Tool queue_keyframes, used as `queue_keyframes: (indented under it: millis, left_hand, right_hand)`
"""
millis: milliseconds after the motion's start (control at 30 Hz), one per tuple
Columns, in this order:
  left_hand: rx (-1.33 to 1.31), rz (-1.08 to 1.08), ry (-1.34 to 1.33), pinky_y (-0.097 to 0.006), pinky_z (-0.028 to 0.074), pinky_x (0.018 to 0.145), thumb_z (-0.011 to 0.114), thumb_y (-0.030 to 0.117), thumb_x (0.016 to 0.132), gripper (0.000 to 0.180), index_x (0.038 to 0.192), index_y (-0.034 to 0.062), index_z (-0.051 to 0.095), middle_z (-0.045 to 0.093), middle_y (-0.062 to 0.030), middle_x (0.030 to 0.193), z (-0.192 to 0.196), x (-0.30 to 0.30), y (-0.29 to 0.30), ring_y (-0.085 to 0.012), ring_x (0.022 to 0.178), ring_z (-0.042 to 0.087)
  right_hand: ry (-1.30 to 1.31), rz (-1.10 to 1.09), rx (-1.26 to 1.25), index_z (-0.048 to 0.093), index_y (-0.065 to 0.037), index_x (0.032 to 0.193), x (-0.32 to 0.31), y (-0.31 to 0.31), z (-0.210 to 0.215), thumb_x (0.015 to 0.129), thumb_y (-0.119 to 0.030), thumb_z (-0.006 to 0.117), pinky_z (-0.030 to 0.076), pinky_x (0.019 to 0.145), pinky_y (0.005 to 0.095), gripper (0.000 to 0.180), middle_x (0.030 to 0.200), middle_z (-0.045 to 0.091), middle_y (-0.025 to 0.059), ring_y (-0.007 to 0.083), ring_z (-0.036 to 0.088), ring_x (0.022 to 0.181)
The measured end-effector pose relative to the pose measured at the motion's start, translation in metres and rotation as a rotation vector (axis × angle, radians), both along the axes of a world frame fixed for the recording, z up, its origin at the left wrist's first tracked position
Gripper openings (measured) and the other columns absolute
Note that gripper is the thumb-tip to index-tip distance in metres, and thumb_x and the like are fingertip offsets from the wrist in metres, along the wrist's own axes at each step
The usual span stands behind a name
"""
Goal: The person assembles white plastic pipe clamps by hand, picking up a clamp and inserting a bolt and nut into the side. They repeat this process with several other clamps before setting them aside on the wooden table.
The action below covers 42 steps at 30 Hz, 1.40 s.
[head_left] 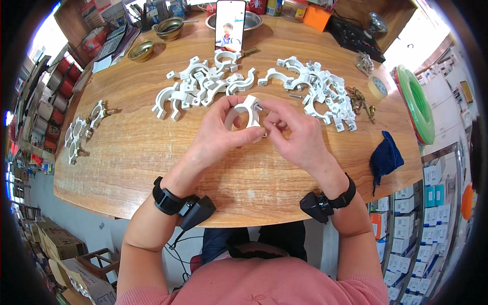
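wooden table (152, 168) | grey floor (96, 223) | shelves of boxes (412, 244) at right | daylight

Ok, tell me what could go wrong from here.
The small screw pinched by the right hand could slip and roll off the table. The clamp sits only in the left hand fingertips, so twisting may pop it loose. A dropped part could vanish among the loose clamp pile.

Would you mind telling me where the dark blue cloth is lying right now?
In the head view, the dark blue cloth lies on the wooden table near its right edge, right of the right hand and below the roll of tape.
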State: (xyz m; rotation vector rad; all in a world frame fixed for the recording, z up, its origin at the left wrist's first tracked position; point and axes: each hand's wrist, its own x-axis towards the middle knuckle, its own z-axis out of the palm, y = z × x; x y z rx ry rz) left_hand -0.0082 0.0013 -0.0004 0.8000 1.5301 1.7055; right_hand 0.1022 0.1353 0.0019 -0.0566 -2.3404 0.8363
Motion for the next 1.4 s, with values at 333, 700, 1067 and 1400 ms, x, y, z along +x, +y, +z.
queue_keyframes:
  millis: [333, 700, 1067, 1400]
  left_hand:
    - [-0.011, 0.007, 0.109, -0.019, 0.038, 0.057, 0.076, 0.019, 0.061, 0.059, 0.106, -0.0013, 0.044, 0.046, -0.0015, 0.08, -0.004, 0.0, 0.001, -0.0064, 0.069, 0.043]
    - [-0.033, -0.127, -0.129, -0.017, 0.037, 0.048, 0.071, 0.019, 0.068, 0.05, 0.107, 0.0018, 0.044, 0.051, -0.0001, 0.079, 0.005, 0.008, -0.001, -0.0043, 0.062, 0.048]
    - [-0.057, -0.241, -0.232, -0.017, 0.038, 0.047, 0.072, 0.019, 0.068, 0.049, 0.106, 0.0038, 0.045, 0.053, -0.001, 0.081, 0.009, 0.002, -0.006, -0.0046, 0.064, 0.05]
    - [0.078, -0.063, 0.144, -0.018, 0.037, 0.052, 0.075, 0.018, 0.062, 0.058, 0.107, 0.0003, 0.043, 0.048, -0.0014, 0.084, -0.003, 0.005, 0.0, -0.0067, 0.072, 0.041]
  right_hand:
    - [-0.027, -0.028, 0.005, 0.055, -0.01, 0.095, 0.001, 0.0, 0.001, 0.072, -0.007, 0.058, 0.045, 0.047, 0.0285, 0.024, 0.067, 0.06, 0.0047, 0.0188, 0.059, 0.054]
    - [0.081, -0.057, 0.299, 0.059, -0.011, 0.083, 0.001, 0.01, 0.006, 0.069, -0.008, 0.063, 0.045, 0.048, 0.0283, 0.015, 0.066, 0.058, 0.0041, 0.019, 0.058, 0.058]
    - [0.123, 0.099, 0.315, 0.059, -0.009, 0.082, 0.001, 0.019, 0.011, 0.066, -0.008, 0.064, 0.045, 0.049, 0.027, 0.016, 0.076, 0.055, 0.0025, 0.0186, 0.056, 0.062]
    - [0.078, 0.05, 0.164, 0.056, -0.005, 0.076, 0.003, 0.01, 0.011, 0.067, -0.011, 0.066, 0.043, 0.047, 0.0255, 0.015, 0.069, 0.054, 0.0047, 0.0169, 0.055, 0.056]
